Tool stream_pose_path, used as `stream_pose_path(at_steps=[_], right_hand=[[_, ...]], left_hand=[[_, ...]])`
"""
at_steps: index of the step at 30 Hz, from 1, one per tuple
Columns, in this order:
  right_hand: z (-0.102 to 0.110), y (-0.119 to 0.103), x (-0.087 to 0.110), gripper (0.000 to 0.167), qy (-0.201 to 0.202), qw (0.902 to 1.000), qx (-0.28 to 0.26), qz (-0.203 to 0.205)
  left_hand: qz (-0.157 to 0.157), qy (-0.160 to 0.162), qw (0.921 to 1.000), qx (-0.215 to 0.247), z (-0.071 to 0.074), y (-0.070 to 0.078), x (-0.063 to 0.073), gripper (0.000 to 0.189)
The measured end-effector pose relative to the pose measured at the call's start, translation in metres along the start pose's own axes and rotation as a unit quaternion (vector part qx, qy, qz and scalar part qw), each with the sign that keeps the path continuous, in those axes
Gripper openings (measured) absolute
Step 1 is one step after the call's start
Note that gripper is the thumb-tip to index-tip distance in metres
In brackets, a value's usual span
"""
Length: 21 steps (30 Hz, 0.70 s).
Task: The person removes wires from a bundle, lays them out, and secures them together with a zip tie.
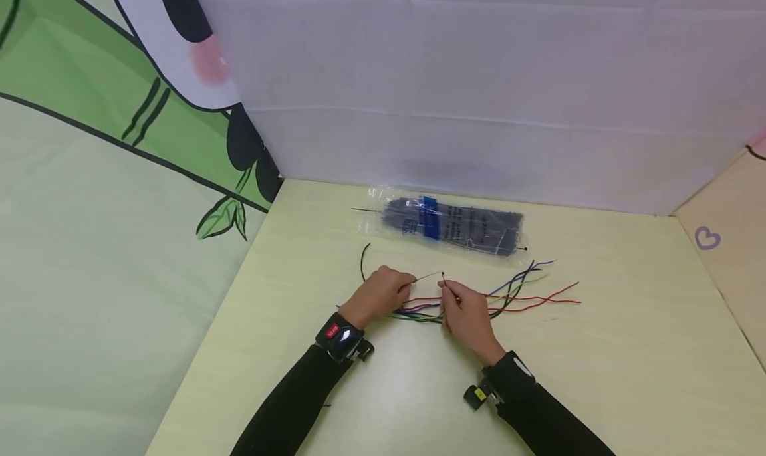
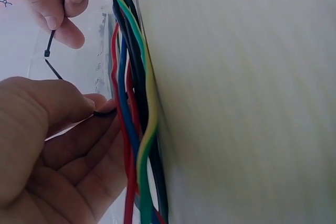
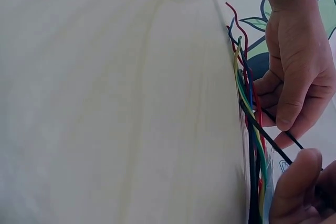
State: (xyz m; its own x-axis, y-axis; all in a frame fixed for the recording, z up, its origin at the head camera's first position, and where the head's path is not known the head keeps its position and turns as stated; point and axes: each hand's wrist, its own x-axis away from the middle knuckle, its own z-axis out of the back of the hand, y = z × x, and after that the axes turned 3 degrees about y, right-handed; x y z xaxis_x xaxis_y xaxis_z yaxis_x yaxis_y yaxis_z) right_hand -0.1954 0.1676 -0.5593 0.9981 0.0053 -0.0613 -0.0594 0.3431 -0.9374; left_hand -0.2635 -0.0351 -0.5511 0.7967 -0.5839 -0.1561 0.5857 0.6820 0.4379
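Note:
A bundle of loose red, blue, black and yellow-green wires [image 1: 537, 299] lies across the table beneath both hands. My left hand [image 1: 381, 295] pinches a thin black cable tie [image 2: 53, 69] near its pointed tail. Just right of it, my right hand [image 1: 469, 318] pinches the same tie close below its small square head [image 1: 443, 273]. In the left wrist view the tail tip points at the head, right at its edge. From the right wrist, the strap [image 3: 270, 142] is seen crossing the wires, and part of it is hidden by the fingers.
Behind the hands, a clear plastic bag [image 1: 479, 231] full of dark cable ties with a blue label lies on the pale table [image 1: 628, 349]. A white cloth wall [image 1: 479, 77] rises at the table's back edge. Printed panels stand left and right.

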Motion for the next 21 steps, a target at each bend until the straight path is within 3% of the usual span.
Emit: stream_pose_path(at_steps=[16, 21], right_hand=[[-0.0004, -0.002, -0.0007, 0.03, -0.015, 0.9994, 0.03, -0.013], [-0.0027, -0.001, -0.0019, 0.027, -0.002, 0.9943, 0.103, 0.028]], left_hand=[[-0.011, 0.002, 0.9999, -0.005, -0.0002, -0.0022, -0.0005, 0.02], [-0.012, -0.003, 0.9999, -0.01, 0.0008, -0.0019, -0.0007, 0.02]])
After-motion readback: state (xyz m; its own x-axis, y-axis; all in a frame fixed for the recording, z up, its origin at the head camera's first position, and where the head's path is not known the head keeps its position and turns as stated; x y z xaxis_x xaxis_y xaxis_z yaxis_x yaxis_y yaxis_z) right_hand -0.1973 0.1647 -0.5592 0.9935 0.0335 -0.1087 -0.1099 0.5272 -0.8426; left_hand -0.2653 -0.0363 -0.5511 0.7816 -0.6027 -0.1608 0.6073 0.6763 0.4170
